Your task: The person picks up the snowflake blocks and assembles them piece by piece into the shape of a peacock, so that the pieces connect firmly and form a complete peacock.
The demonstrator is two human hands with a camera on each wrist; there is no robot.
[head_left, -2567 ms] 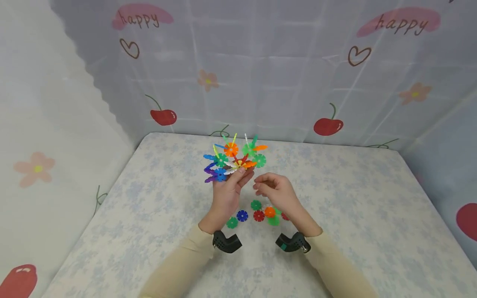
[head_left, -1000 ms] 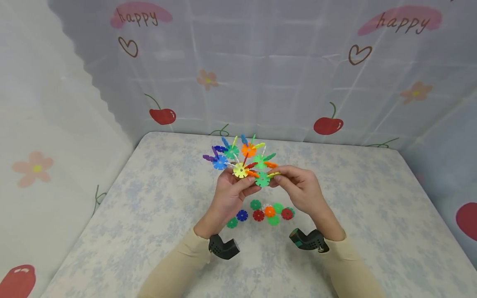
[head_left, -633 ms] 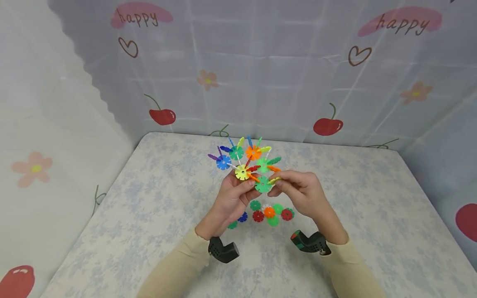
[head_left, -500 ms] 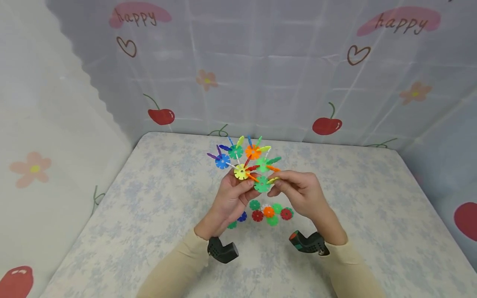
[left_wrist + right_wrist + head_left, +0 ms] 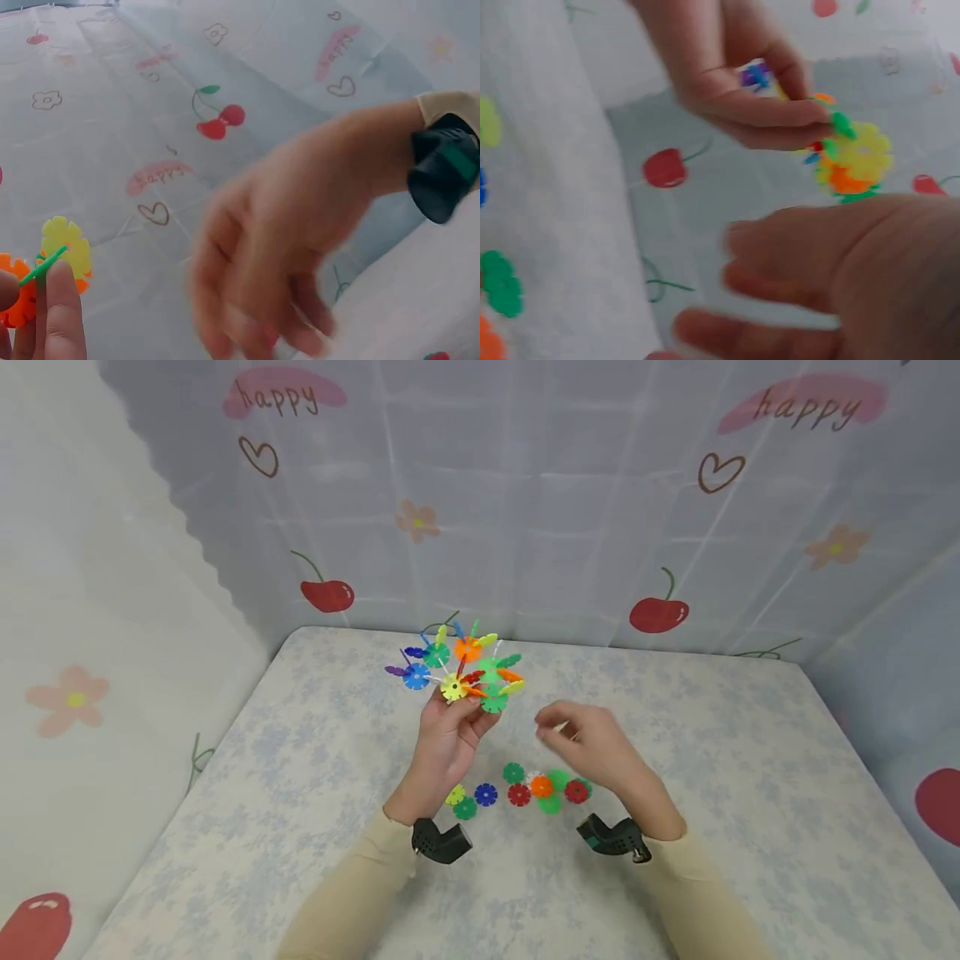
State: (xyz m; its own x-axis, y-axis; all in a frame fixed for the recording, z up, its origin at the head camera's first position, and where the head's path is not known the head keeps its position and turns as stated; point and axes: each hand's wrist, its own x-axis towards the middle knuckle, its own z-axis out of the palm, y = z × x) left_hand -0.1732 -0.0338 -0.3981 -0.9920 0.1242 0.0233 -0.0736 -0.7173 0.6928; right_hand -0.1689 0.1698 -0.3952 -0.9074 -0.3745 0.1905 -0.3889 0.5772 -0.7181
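In the head view, my left hand [image 5: 442,743] pinches a cluster of interlocking snowflake discs [image 5: 454,687] above the table. Yellow, green, orange and blue discs face the camera, with others slotted in edge-on. A yellow disc [image 5: 513,688] sits slotted into the green disc [image 5: 494,698] at the cluster's lower right. The left wrist view shows a thumb and fingers [image 5: 61,315] gripping a green disc seen edge-on. To the right, apart from the cluster, hangs my right hand [image 5: 596,745], fingers loosely bent around nothing. It is blurred in both wrist views.
Several loose discs lie on the table below the hands, among them a red one [image 5: 519,795], a blue one [image 5: 486,794] and an orange one [image 5: 542,787]. A printed curtain [image 5: 525,527] stands behind the table [image 5: 750,793].
My right hand brought a yellow disc to the cluster's green disc, then let go and drew away. My left hand has carried the cluster left and slightly up.
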